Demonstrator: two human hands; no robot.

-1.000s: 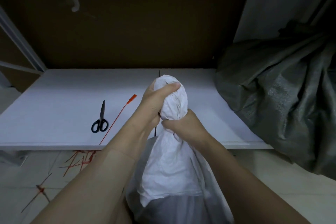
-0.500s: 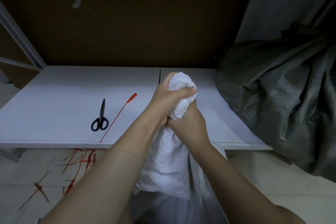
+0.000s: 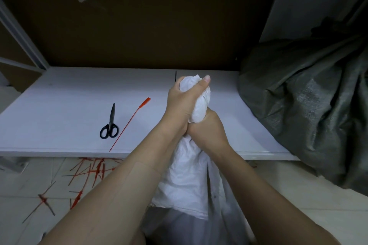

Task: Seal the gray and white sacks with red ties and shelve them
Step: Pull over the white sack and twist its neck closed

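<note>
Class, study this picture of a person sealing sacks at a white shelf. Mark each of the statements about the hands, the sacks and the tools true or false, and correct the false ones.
1. Both hands, the left hand above the right hand, grip the bunched neck of the white woven sack. True.
2. The black-handled scissors lie on the floor. False: they lie on the white shelf board.
3. A long red plastic tie lies on the shelf beside the scissors. True.
4. The crumpled gray woven sack is left of the scissors. False: it sits at the right.
5. A red tie already circles the white sack's neck. False: none is visible there.
</note>
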